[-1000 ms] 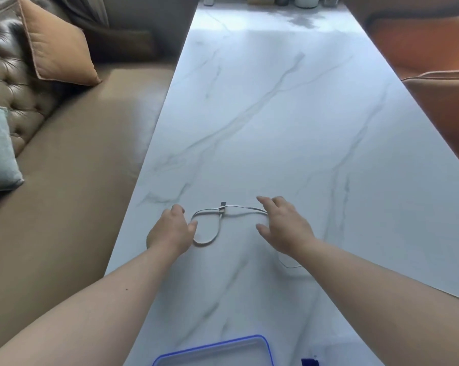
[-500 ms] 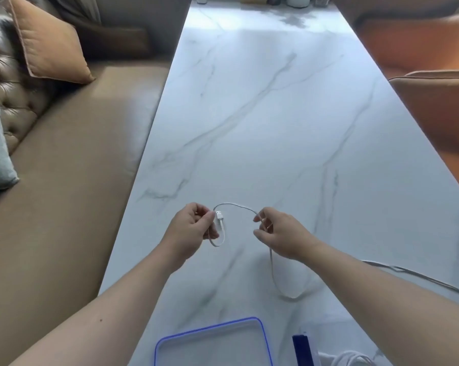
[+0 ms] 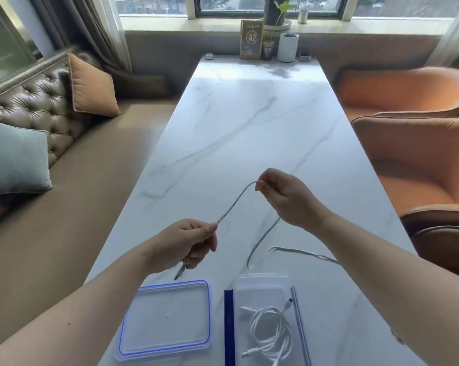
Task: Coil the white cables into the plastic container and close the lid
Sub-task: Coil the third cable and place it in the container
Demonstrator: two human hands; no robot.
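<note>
Since 0.5 s ago both hands have lifted and spread apart; white cable [image 3: 235, 200] now spans between them, clear of the worktop [image 3: 249, 114]. Grip, left hand [image 3: 186, 243]: fist curled round the cable, short end poking out beneath it. Grip, right hand [image 3: 285, 200]: fingertip pinch, up and beyond the left hand. Slack drops below the right hand, loops on the worktop, runs under the right forearm. Nearer than the right hand: plastic container [image 3: 261, 285], coiled cable [image 3: 272, 331] inside. Below the left hand: lid [image 3: 167, 317], flat, beside the container.
</note>
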